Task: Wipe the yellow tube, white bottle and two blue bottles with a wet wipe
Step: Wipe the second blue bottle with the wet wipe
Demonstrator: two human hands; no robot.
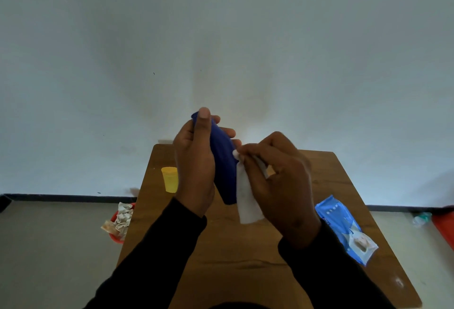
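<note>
A dark blue bottle [222,161] is being held up in the air above the wooden worktop [245,259], tilted so that its upper end leans away toward the wall and its lower end points down toward the person. The left hand [195,161] is gripping it, with the thumb lying along the near side up to the top and the fingertips showing round the far side. The right hand [277,186] is pinching a white wet wipe [245,200] and pressing its bunched upper part against the right flank of the bottle, while the loose end of the wipe is hanging down below the fingers. Both arms are wearing black sleeves [157,259]. On the worktop, to the left of the left hand, a yellow tube [170,179] is standing on its cap end. Near the right edge of the worktop a blue pack of wipes [345,229] is lying flat. On the floor beside the left edge of the worktop a red bin [120,222] is holding crumpled used wipes.
</note>
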